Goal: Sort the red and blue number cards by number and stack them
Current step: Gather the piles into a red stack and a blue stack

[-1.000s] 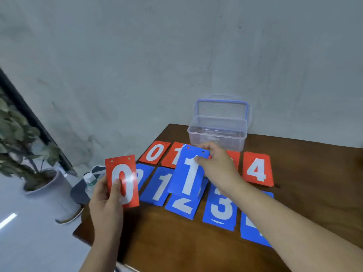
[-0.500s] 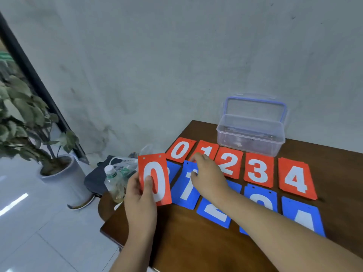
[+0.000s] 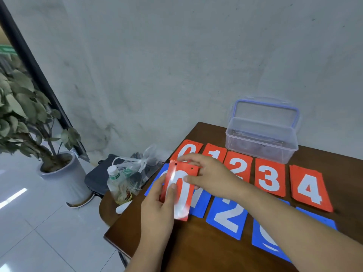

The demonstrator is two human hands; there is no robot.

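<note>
Red 0 card (image 3: 181, 195) is in the air above the near left part of the tabletop (image 3: 196, 252), and both hands hold it. The left grip (image 3: 157, 211) holds the lower part of the card, with the thumb pressed on its white digit. The right grip (image 3: 214, 175) pinches the upper right part, thumb on the face and fingers curled over the top edge. I cannot tell if more cards are behind it.

Just beyond the right grip, a row of red cards lies flat on the tabletop: another red 0 (image 3: 189, 148), red 1 (image 3: 215, 153), red 2 (image 3: 238, 166), red 3 (image 3: 270, 177) and red 4 (image 3: 310, 189). Under the two grips lies a row of blue cards. One blue card (image 3: 155, 183) shows to the left of the held card with its digit hidden, and blue 2 (image 3: 227, 216) lies below the right wrist. The right forearm covers part of the blue cards further right.

Far behind the right grip, a clear plastic box (image 3: 261, 142) stands with its lid open. To the left of the left grip, off the tabletop, stand a water bottle (image 3: 117, 185) and a plastic bag (image 3: 135, 163).
</note>
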